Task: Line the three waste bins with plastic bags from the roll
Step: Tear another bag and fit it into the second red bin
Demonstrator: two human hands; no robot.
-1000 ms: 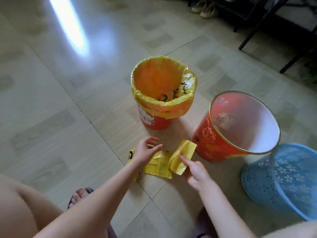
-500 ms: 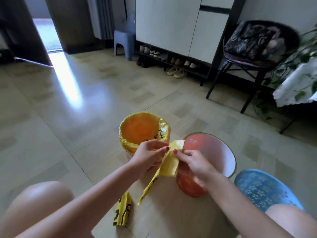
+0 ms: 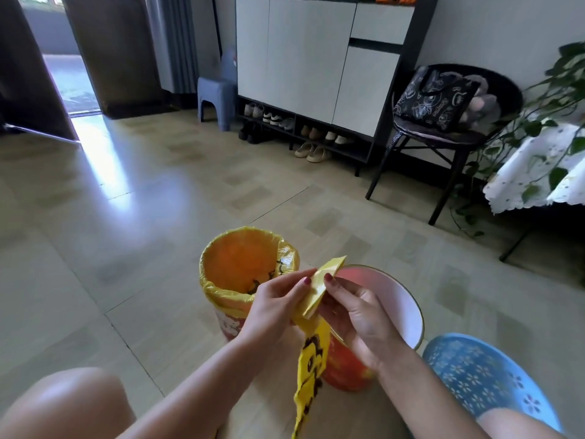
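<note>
I had both hands raised above the unlined red bin [image 3: 408,307], left hand [image 3: 272,307] and right hand [image 3: 354,312] each pinching the folded yellow bag [image 3: 319,288], and judged, its mouth edge being seemingly hidden, that rubbing the layers apart between thumbs would open it best

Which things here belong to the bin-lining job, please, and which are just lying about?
Job: yellow bag pinched by left hand and right hand; lined bin; red bin; blue bin.
Lying about: stool; shoes; chair; plant.
</note>
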